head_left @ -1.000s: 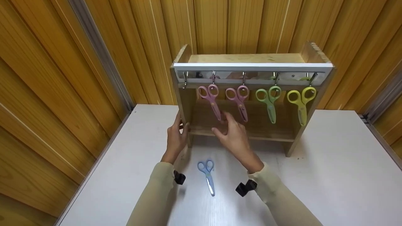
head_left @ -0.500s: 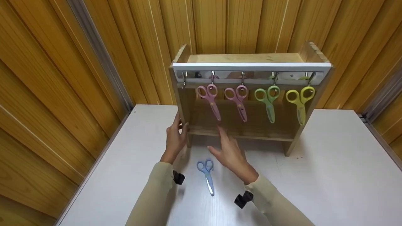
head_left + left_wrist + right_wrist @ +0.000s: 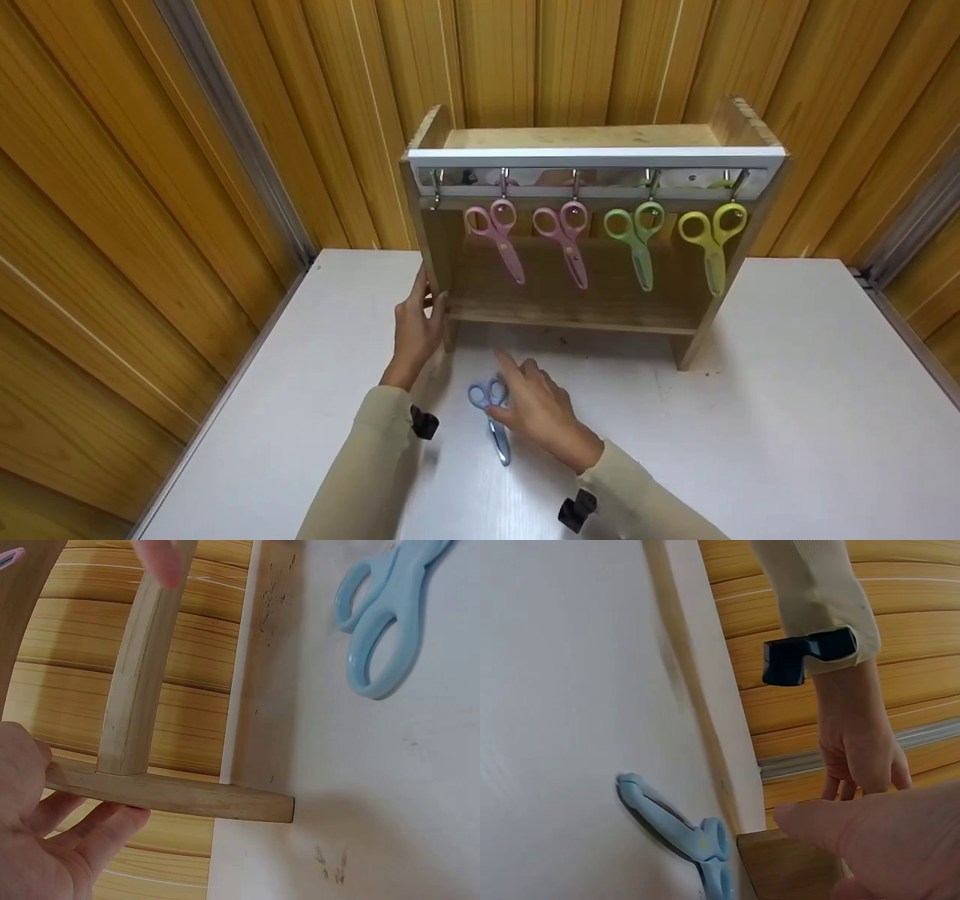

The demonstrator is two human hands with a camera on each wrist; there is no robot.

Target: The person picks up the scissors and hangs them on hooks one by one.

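Observation:
Blue scissors (image 3: pixel 498 435) lie on the white table, handles toward the wooden rack (image 3: pixel 577 319). Over their handles my right hand (image 3: pixel 536 409) hovers, fingers extended and holding nothing; it hides part of the scissors in the head view. My left hand (image 3: pixel 416 330) grips the rack's left side panel (image 3: pixel 187 795), thumb on one side and fingers on the other. From the rack's hooks hang two pink scissors (image 3: pixel 504 244) (image 3: pixel 568 244), green scissors (image 3: pixel 640 244) and yellow scissors (image 3: pixel 715 244). The leftmost hook (image 3: pixel 436 191) carries nothing.
The rack stands at the back of the white table (image 3: pixel 810 405), close to the wood-plank wall (image 3: pixel 570 60). A pale metal strip (image 3: pixel 600 154) runs along its top front, above the hooks. The scissors' blades hang in front of the rack's lower shelf (image 3: pixel 570 315).
My right hand has drawn back from beneath the left pink scissors, down to the blue scissors on the table. The left hand keeps its hold on the rack.

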